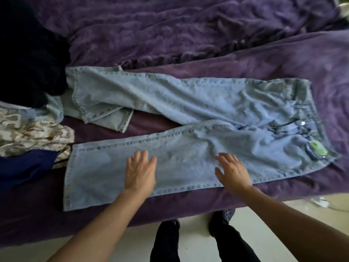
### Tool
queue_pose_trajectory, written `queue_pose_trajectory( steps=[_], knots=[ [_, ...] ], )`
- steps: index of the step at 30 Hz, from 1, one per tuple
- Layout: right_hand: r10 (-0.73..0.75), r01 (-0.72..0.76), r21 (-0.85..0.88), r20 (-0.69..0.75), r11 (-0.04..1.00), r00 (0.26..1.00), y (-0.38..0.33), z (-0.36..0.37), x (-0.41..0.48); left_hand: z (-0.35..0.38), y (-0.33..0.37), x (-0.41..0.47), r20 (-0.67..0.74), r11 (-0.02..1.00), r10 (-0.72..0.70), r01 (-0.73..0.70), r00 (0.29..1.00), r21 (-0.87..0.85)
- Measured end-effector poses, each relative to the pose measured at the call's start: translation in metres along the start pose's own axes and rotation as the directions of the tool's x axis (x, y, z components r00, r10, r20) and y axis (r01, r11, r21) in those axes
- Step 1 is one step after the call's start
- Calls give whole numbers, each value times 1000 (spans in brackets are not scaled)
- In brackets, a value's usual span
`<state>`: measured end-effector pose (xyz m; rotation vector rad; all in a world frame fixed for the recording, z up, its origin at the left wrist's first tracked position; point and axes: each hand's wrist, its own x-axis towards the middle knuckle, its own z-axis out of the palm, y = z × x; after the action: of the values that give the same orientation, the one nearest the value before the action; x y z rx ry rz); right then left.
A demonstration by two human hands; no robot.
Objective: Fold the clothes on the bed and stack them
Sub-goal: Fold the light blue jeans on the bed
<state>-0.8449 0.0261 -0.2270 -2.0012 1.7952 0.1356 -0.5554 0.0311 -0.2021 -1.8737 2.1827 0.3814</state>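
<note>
Light blue jeans (pixel 188 114) spread across the purple bed (pixel 283 53), waistband at frame right. Left hand (pixel 140 172) and right hand (pixel 233 172) lie flat, fingers open, on the near leg, gripping nothing. Unfolded clothes pile (pixel 28 91) at left.

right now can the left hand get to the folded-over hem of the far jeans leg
Probably yes. The left hand lies flat on the near leg of the jeans, and only flat denim and bare purple cover lie between it and the folded hem, though it means leaning forward.
</note>
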Motion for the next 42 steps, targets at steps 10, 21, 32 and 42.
queue_pose_trajectory(
  steps=[10, 21, 32, 42],
  knots=[
    [230, -172, -412, 96, 895, 968, 286, -75, -23, 45, 279, 41, 253, 966, 255, -233, 933, -114],
    [-181, 151, -219, -123, 964, 976, 366, -86, -32, 37, 283, 48, 115, 986, 51, -32, 992, -164],
    [-140, 120, -105, -205, 987, 969, 371, -137, 1, -26, 208, 66, 27, 907, -261, 255, 965, -337],
    [178, -233, -162, -298, 959, 938, 309, -211, 180, -110, 117, 265, -171, 783, -495, 352, 852, -513]
  ],
)
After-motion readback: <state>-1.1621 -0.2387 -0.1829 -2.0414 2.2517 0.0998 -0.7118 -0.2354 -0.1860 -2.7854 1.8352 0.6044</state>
